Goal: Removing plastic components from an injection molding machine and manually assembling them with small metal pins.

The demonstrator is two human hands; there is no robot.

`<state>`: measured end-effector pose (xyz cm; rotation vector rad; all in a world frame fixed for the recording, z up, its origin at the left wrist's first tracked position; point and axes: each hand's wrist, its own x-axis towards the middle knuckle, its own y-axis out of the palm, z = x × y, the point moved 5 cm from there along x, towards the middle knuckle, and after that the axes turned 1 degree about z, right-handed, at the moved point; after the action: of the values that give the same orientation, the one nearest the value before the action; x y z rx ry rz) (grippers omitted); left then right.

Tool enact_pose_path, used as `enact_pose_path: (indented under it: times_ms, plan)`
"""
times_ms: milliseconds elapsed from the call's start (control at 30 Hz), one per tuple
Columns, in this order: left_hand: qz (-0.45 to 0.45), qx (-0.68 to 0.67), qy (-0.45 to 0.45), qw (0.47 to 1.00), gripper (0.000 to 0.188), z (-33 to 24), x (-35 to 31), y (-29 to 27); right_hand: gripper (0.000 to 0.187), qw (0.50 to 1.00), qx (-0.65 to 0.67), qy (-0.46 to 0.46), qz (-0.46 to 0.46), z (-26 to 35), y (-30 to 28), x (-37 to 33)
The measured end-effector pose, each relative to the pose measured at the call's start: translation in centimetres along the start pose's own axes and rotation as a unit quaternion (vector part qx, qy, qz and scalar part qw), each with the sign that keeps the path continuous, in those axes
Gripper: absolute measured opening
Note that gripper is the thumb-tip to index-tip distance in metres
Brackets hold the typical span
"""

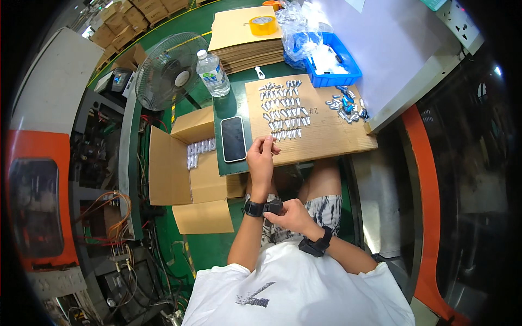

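Note:
My left hand (261, 155) hovers at the front edge of a cardboard sheet (334, 136), its fingers loosely curled but apart, with nothing visible in them. Just beyond its fingertips, small silvery metal parts (283, 112) lie in several rows. My right hand (293, 217) is at my left wrist, thumb and fingers gripping a small black box-shaped device (274, 206) on a black strap. Part of that grip is hidden by the hand itself. Another black strapped device (316, 243) sits on my right wrist. A loose heap of silvery and blue parts (346, 105) lies at the sheet's right.
A phone (234, 139) and a water bottle (213, 74) stand left of the sheet. Behind are a blue bin (333, 80), stacked cardboard (239, 57) and a yellow tape roll (262, 25). An open carton (168, 163) and a fan (173, 70) are at left.

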<state>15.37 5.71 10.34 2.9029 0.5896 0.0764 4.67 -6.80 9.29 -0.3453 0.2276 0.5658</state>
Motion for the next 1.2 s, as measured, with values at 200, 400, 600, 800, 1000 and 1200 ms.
enact_pose_path:
  times_ms: [200,400,600,800,1000,1200]
  plan:
    - [-0.001,-0.015,-0.005,1.0,0.023,-0.9,0.1,1.1,0.049,0.998,0.022,0.029,0.045,0.0,-0.8,-0.2]
    - [0.007,-0.03,-0.013,0.999,0.024,-1.1,-0.3,2.3,0.03,0.994,0.047,-0.042,0.089,-1.2,-2.8,-2.1]
    - [0.06,-0.004,-0.034,0.998,0.025,0.0,-1.0,7.1,0.02,0.948,0.094,-0.084,-0.292,-3.1,-15.7,-12.2]
    - [0.339,0.037,-0.061,0.938,0.024,2.9,-5.1,15.5,0.019,0.489,-0.202,-0.096,-0.843,4.9,-23.1,-38.2]
    - [0.527,0.017,-0.078,0.846,0.016,4.4,-12.5,22.3,0.03,0.022,-0.382,-0.088,-0.92,13.0,-17.5,-52.4]
    - [0.519,0.064,-0.065,0.85,0.017,4.2,-11.6,21.0,0.029,0.22,-0.167,-0.167,-0.947,12.1,-21.4,-55.4]
